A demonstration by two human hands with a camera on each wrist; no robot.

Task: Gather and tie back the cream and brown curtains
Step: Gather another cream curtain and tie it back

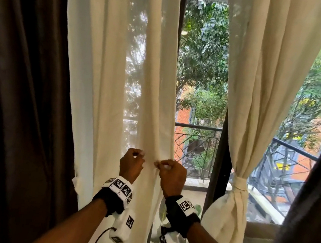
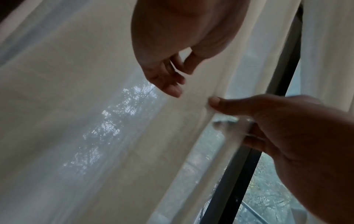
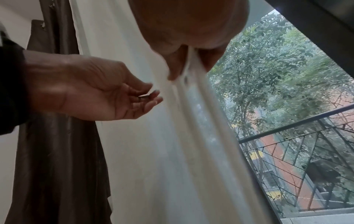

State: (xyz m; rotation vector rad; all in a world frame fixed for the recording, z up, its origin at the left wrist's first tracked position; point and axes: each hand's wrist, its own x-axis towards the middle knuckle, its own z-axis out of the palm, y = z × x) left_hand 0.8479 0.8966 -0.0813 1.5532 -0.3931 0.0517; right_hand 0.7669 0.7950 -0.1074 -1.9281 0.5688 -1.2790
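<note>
The left cream curtain [image 1: 120, 77] hangs loose in front of me, with the dark brown curtain [image 1: 19, 85] loose at its left. My right hand [image 1: 170, 169] pinches a fold at the cream curtain's right edge between thumb and fingers; the right wrist view shows this pinch [image 3: 184, 65]. My left hand [image 1: 133, 161] is just left of it, its fingers loosely bent with the tips at the cloth and nothing between them [image 3: 114, 97]. The right cream curtain [image 1: 259, 92] is gathered and bound by a cream tie [image 1: 239, 183]. Another brown curtain [image 1: 308, 218] hangs at the far right.
Behind the curtains are a dark window frame [image 1: 217, 167], a mesh screen and a black balcony railing [image 1: 197, 143] with trees beyond. A brown upholstered edge [image 1: 258, 242] sits low at the right, below the tied curtain.
</note>
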